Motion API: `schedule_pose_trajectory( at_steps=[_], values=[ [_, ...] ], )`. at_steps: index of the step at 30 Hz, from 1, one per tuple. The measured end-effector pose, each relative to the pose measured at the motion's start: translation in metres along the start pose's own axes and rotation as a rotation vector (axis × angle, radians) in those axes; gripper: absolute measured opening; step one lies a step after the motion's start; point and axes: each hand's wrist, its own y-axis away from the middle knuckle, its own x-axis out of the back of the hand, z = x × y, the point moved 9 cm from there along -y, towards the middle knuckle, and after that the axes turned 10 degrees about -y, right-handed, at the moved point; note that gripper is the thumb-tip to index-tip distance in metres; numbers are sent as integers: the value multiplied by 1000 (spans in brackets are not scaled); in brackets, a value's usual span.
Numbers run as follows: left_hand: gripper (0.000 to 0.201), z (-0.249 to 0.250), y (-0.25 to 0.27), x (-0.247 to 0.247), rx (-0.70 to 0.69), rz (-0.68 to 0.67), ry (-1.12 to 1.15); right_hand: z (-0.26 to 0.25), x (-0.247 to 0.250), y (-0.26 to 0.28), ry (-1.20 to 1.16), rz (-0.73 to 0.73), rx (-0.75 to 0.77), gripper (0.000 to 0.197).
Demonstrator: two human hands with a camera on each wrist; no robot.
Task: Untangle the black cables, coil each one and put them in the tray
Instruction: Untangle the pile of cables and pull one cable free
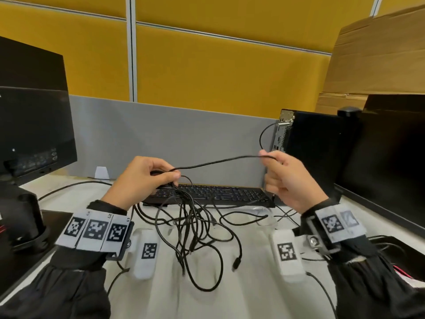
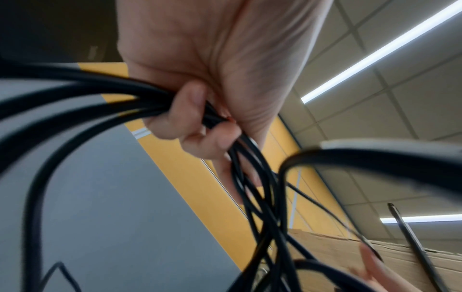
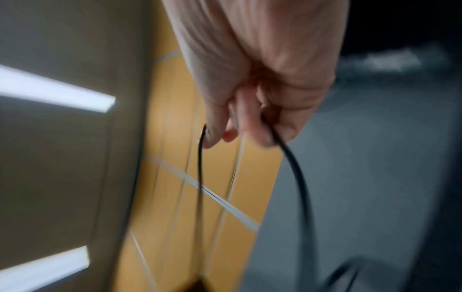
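Observation:
A tangle of thin black cables (image 1: 195, 226) hangs from my left hand (image 1: 170, 178) down onto the white table, in front of the keyboard. My left hand grips the gathered top of the bundle (image 2: 257, 197), fingers (image 2: 190, 110) curled round several strands. One cable strand (image 1: 218, 161) runs taut from that hand up and right to my right hand (image 1: 268, 157), which pinches it (image 3: 300, 177) between thumb and fingers (image 3: 250, 126). A plug end (image 1: 236, 263) lies loose on the table. A clear tray (image 1: 271, 223) sits right of the tangle, partly behind cables.
A black keyboard (image 1: 225, 194) lies behind the tangle. A monitor (image 1: 34, 130) stands at the left, a small black computer (image 1: 310, 146) and another screen (image 1: 391, 157) at the right. Grey and yellow partitions close the back. Other cables trail on the table at both sides.

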Motion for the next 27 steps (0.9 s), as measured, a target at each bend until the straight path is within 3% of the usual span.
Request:
schedule_pose_trajectory(
  at_steps=[3, 5, 6, 7, 10, 11, 13, 15, 18, 20, 23, 27],
  values=[
    [11, -2, -1, 12, -8, 51, -21, -44, 9, 14, 835, 169, 489, 26],
    [10, -1, -2, 12, -17, 54, -37, -60, 11, 26, 889, 259, 661, 23],
    [10, -1, -3, 12, -20, 66, -37, -60, 19, 25, 797, 279, 648, 22],
    [9, -1, -3, 13, -24, 86, -27, -54, 27, 20, 619, 282, 554, 23],
    [9, -2, -5, 16, -20, 140, 4, 5, 20, 5, -187, 95, -34, 39],
    [9, -1, -4, 17, -20, 151, 0, 18, 9, 7, -316, 36, -156, 46],
    [9, -2, -3, 23, -26, 177, -21, 26, 1, 7, -332, 22, -208, 54],
    [9, -6, -2, 39, -19, 236, -46, 10, 13, 6, -26, 137, -16, 53],
    [7, -11, 1, 62, -13, 315, -93, -32, 23, 20, 815, 318, 487, 46],
    [6, -6, 2, 63, -31, 322, -98, -34, 25, 27, 1114, 371, 574, 41],
    [7, 4, 4, 56, -54, 325, -54, -21, 25, 26, 1211, 316, 514, 33],
    [11, 4, 5, 55, -31, 331, 74, -15, -1, 45, 1043, 104, 720, 48]
  ],
)
